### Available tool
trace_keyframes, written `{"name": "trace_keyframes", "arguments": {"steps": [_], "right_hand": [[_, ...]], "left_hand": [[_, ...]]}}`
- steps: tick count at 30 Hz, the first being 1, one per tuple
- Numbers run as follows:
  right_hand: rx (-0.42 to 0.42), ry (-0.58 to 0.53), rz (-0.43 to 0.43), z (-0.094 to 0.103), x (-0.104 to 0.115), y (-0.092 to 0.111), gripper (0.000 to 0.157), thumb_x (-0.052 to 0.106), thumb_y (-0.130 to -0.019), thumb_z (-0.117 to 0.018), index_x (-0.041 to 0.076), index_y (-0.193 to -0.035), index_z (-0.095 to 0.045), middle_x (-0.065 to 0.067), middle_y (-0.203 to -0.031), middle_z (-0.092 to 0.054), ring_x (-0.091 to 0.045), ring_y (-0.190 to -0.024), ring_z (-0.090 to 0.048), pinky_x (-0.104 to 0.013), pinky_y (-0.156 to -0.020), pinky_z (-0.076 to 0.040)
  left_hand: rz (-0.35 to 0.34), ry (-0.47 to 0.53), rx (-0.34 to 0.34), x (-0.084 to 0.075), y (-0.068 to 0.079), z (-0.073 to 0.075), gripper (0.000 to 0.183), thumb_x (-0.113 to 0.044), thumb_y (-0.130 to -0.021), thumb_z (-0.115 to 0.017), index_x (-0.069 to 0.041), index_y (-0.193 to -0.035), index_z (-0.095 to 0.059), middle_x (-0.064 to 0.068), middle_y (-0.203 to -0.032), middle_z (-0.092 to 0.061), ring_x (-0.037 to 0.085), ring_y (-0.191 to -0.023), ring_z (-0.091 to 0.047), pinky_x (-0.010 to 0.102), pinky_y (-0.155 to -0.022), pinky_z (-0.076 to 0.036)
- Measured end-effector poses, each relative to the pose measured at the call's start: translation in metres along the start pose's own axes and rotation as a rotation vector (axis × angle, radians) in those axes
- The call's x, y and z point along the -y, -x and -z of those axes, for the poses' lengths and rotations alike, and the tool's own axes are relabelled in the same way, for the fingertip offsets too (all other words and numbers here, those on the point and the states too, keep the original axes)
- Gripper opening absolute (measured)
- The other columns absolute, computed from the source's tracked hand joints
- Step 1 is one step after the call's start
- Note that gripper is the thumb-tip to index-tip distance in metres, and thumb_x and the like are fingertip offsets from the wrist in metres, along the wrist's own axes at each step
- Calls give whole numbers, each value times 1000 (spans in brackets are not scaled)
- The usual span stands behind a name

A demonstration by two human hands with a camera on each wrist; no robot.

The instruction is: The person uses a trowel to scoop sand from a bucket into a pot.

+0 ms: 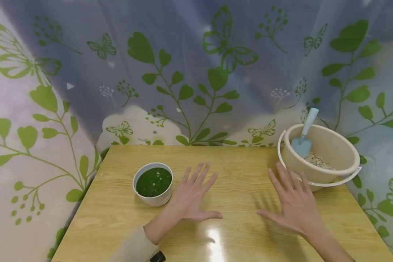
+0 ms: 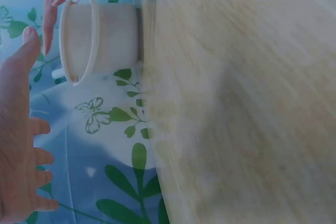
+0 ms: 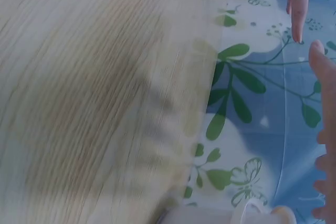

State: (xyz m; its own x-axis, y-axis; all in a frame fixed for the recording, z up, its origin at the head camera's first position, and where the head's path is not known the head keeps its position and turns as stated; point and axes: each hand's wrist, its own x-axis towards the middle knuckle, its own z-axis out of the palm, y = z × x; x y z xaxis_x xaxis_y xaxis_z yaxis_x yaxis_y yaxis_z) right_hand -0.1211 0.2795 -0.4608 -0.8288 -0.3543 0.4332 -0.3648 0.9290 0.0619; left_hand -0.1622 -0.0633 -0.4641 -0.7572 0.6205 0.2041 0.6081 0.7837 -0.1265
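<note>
Both hands hover above the wooden table with fingers spread and nothing in them. My left hand [image 1: 191,198] is just right of a white bowl [image 1: 153,201], which holds a dark green filling [image 1: 154,182] with small pale specks. My right hand [image 1: 296,207] is in front of a beige bucket [image 1: 342,154], its fingertips overlapping the bucket's lower side in the head view. Inside the bucket lie pale, mottled bits [image 1: 317,160] and a light blue toy shovel [image 1: 309,125], handle up. In the left wrist view the bucket [image 2: 118,35] stands beyond the left hand [image 2: 16,150].
The wooden table [image 1: 235,174] ends at the back against a curtain [image 1: 196,43] printed with green leaves and butterflies, which also runs along both sides. The bucket's white handle [image 1: 334,183] hangs down over its front. A dark band [image 1: 158,257] shows near the left sleeve.
</note>
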Motion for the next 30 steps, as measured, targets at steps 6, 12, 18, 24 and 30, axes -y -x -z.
{"name": "trace_keyframes", "arguments": {"steps": [6,12,18,24,30], "right_hand": [[-83,2,11,3,-19,3,121,103,-80,-30,19,-168,-30,-10,-179,-20,-46,-156,-34,-69,-130,-20],[-95,7,0,7,-37,7,121,102,-78,-39,19,-166,-35,-16,-175,-29,-39,-165,-19,-69,-127,-23],[-98,23,-37,8,-54,15,120,101,-82,-32,17,-168,-32,-13,-178,-20,-25,-169,-2,-67,-132,-14],[-92,24,-54,10,-71,17,120,99,-83,-34,12,-166,-33,-9,-180,-13,-29,-169,-6,-67,-133,-12],[-126,38,-59,12,-83,14,120,100,-83,-28,13,-166,-34,-17,-175,-27,-50,-154,-34,-77,-121,-26]], "left_hand": [[-62,-10,1,-3,-22,1,120,-100,-80,-42,-25,-171,-20,15,-177,-17,34,-166,-19,60,-133,-26],[-81,31,25,-13,-42,-2,118,-98,-81,-42,-25,-171,-19,13,-178,-14,32,-167,-16,59,-134,-22],[-119,30,26,-26,-65,-6,116,-97,-83,-42,-27,-172,-14,12,-179,-13,32,-167,-16,58,-133,-28],[-124,43,31,-35,-90,-5,113,-95,-85,-42,-27,-171,-16,11,-179,-15,31,-167,-16,56,-134,-26],[-163,54,19,-48,-119,-5,113,-96,-84,-43,-28,-171,-18,10,-179,-17,30,-168,-13,56,-134,-25]]}}
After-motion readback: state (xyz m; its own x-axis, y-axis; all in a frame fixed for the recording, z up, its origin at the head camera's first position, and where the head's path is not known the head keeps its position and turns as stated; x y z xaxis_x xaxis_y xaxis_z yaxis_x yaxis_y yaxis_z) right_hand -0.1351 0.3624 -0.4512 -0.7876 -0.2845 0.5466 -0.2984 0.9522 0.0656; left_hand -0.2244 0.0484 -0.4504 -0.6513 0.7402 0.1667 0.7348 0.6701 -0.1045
